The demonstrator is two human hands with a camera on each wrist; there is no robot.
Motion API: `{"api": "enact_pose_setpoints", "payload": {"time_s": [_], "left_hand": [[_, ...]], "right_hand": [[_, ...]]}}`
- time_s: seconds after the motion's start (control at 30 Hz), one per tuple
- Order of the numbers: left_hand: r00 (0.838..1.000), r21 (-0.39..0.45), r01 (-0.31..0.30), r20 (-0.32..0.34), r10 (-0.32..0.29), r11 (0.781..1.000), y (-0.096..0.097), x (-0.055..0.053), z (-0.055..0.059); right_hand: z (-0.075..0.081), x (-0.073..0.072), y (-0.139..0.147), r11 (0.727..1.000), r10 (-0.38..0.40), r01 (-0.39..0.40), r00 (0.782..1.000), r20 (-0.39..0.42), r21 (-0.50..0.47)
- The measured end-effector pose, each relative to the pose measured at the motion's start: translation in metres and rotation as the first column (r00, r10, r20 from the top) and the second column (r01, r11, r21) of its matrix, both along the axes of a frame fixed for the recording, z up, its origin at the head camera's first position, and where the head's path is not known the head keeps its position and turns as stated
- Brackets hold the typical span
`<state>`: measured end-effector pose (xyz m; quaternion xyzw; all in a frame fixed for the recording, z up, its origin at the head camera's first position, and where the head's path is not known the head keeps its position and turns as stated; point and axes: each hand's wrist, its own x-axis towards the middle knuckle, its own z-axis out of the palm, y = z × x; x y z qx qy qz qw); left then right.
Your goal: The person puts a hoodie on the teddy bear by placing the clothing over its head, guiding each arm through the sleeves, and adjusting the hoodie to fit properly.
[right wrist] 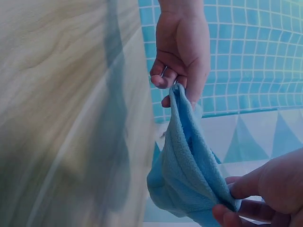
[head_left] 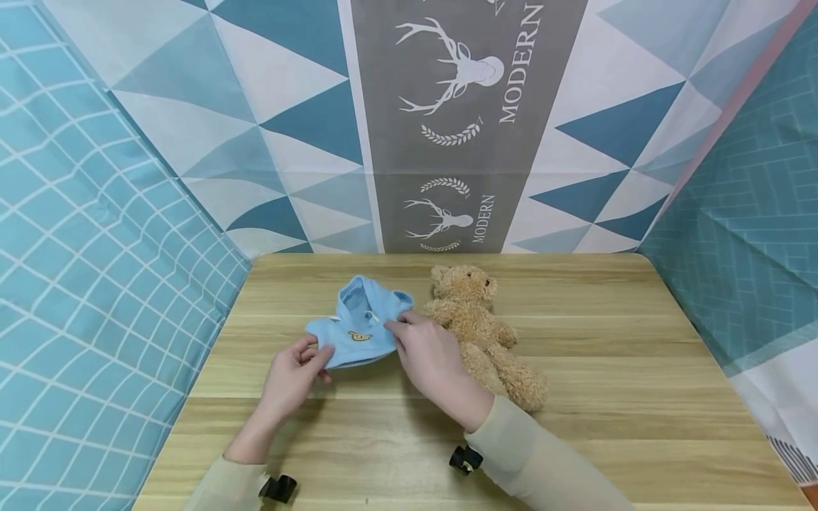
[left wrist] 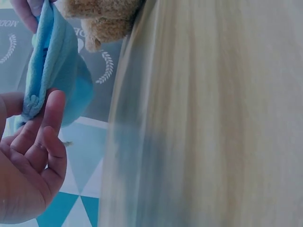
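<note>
A small light-blue doll hoodie (head_left: 367, 341) with a printed animal face and white drawstrings is held up between both hands. My left hand (head_left: 290, 372) pinches its lower left corner between thumb and fingers. At the lower right side, my right hand (head_left: 431, 351) pinches the hem. In the right wrist view the bottom opening of the hoodie (right wrist: 189, 156) gapes a little between the two hands. The left wrist view shows the left hand (left wrist: 35, 156) with the cloth between thumb and fingers. A tan teddy bear (head_left: 476, 323) lies on its back just right of the right hand.
The wooden table (head_left: 607, 355) has its back edge against a patterned wall cloth (head_left: 447, 149). A blue grid-patterned cloth (head_left: 96, 248) hangs at the left, and a teal one (head_left: 741, 213) at the right. A black band piece (head_left: 466, 459) is on the right cuff.
</note>
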<state>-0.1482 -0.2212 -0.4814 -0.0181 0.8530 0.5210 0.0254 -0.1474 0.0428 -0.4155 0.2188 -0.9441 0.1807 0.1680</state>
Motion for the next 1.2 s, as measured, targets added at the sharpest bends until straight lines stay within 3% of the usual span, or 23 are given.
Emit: {"api": "enact_pose_setpoints", "payload": {"time_s": [0.43,0.77,1.07,1.2], "left_hand": [[0.993,0.089,-0.023,-0.110,0.033,0.996,0.019,0.003,0.015],[0.973,0.156,0.010,-0.227,0.026,0.988,0.035,-0.003,0.026],[0.952,0.212,0.062,-0.305,0.006,0.975,0.063,-0.010,0.037],[0.944,0.229,0.084,-0.330,-0.004,0.970,0.078,-0.013,0.043]], "right_hand": [[0.011,-0.002,0.025,0.994,0.051,-0.055,0.998,-0.044,-0.095],[0.022,-0.004,0.045,0.985,0.040,-0.049,0.997,-0.062,-0.167],[0.033,-0.006,0.080,0.963,0.050,-0.050,0.999,-0.008,-0.266],[0.037,-0.008,0.101,0.938,0.093,-0.054,0.991,0.098,-0.341]]}}
